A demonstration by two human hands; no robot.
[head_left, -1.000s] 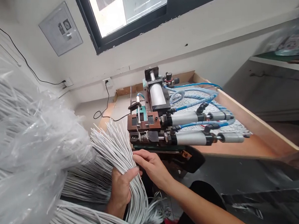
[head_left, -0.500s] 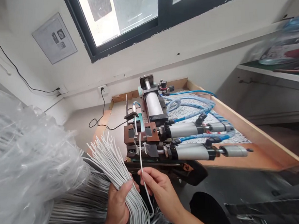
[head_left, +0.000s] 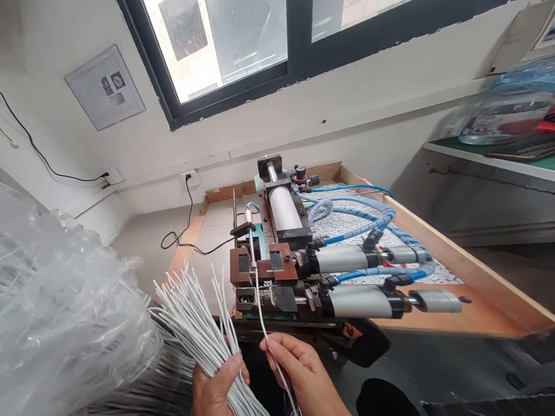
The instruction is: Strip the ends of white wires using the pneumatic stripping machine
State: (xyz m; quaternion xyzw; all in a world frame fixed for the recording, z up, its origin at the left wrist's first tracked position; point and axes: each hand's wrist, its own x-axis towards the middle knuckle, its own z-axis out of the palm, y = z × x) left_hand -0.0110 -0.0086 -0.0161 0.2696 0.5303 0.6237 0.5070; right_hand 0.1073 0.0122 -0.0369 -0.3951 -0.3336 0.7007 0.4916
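A thick bundle of grey-white cables (head_left: 205,333) is gripped in my left hand (head_left: 217,393), its cut ends fanning up and to the left. Between the thumb and fingertips of my right hand (head_left: 301,371) is a single cable (head_left: 261,317), pinched below its upper end. That cable runs up to a pneumatic machine (head_left: 262,266), where its tip meets the thin metal rod between the two brown jaw blocks. Whether the tip touches the rod, I cannot tell. Silver air cylinders (head_left: 355,301) extend to the machine's right.
More grey cables (head_left: 133,395) lie at lower left beside a large clear plastic bag (head_left: 51,312). Behind the machine, a wooden-edged tray (head_left: 491,269) holds many small white scraps and blue air hoses (head_left: 368,211). A green shelf (head_left: 531,158) juts out at right.
My right hand has brought the single cable's tip slightly left, to the machine's rod. A few cables now stand apart from the bundle in my left hand. The camera view has shifted.
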